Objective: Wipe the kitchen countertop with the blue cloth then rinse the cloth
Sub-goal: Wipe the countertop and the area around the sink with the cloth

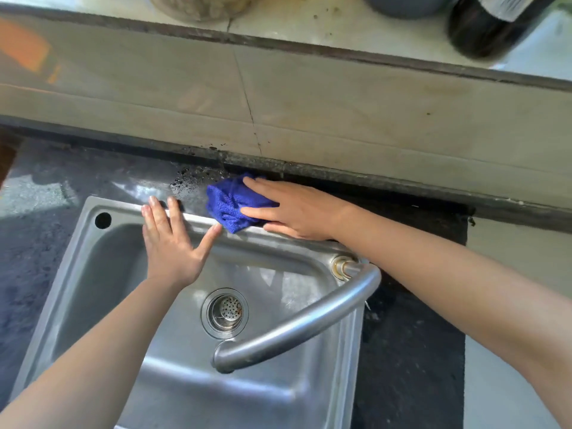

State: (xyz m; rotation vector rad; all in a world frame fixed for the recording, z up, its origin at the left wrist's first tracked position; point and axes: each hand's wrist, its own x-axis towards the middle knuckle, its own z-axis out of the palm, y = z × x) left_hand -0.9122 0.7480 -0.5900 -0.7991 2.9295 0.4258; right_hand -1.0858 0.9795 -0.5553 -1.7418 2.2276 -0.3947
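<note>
A bunched blue cloth lies on the dark countertop strip behind the steel sink, partly over the sink's back rim. My right hand presses flat on the cloth with straight fingers. My left hand is spread open over the sink's back rim, its fingertips resting on the rim and its thumb tip close to the cloth. A wet patch with dark specks shows on the counter just left of the cloth.
A curved steel faucet arcs from the sink's right back corner over the basin, above the drain strainer. A tiled wall rises behind the counter. On the ledge above stand a dark bottle and a jar.
</note>
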